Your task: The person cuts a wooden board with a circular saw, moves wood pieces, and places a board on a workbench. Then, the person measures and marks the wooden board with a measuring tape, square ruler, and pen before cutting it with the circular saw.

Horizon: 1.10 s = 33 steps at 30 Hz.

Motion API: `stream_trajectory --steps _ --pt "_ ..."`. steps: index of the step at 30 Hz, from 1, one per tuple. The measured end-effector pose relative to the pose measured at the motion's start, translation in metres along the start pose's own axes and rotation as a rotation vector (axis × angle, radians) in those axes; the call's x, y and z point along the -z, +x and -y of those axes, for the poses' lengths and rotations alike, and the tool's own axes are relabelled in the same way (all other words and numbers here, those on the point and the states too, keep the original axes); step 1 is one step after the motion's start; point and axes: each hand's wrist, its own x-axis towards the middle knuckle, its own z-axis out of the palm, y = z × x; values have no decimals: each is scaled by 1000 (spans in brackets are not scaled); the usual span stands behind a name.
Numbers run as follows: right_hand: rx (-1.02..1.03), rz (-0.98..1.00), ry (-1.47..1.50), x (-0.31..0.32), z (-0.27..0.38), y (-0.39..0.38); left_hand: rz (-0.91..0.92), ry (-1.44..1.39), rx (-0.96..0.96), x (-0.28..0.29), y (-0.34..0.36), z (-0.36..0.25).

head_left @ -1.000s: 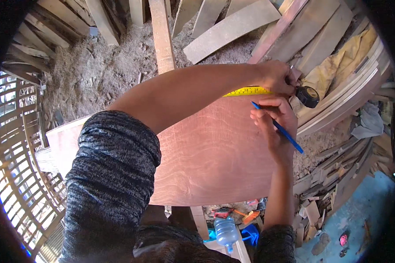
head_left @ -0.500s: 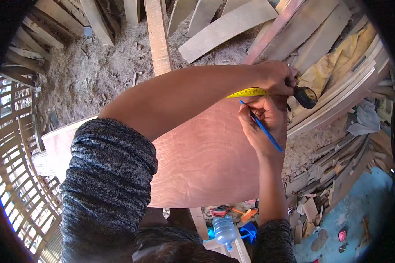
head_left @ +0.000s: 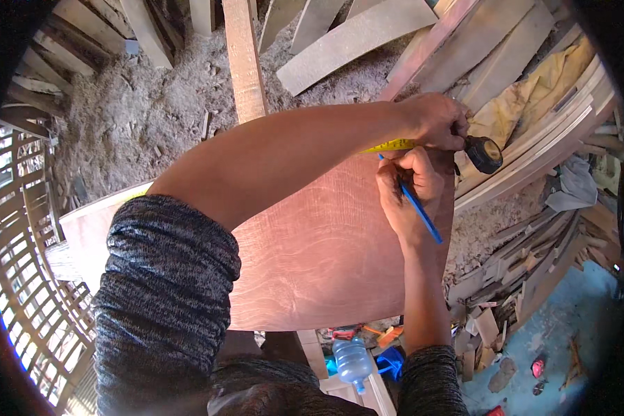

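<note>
My left arm reaches across the reddish plywood sheet [head_left: 319, 249] to its far right edge. There my left hand [head_left: 438, 121] is closed on a tape measure [head_left: 484, 155], gripping its yellow blade beside the black case. The blade runs along the board's far edge, partly behind my forearm. Just below it, my right hand [head_left: 410, 188] pinches a slim blue pencil [head_left: 423, 216], slanted with its upper-left end at the blade's near side. That end is partly covered by my fingers, so whether it touches the wood cannot be made out.
A narrow plank [head_left: 245, 62] juts out beyond the board, and curved boards [head_left: 357, 43] lie on the shaving-covered ground. Long bent strips [head_left: 534, 152] and a yellow cloth [head_left: 513, 111] are at the right. Wood scraps [head_left: 527, 270] and a plastic bottle [head_left: 352, 360] are nearer me.
My right hand's fingers have curled tighter round the pencil, and its tip has risen slightly to the tape blade. My left hand stays on the tape measure. The view has shifted a little.
</note>
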Motion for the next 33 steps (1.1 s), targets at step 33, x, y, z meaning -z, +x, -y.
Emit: stream_trajectory --steps 33 --pt "-8 30 -30 2 4 2 -17 34 4 -4 3 1"
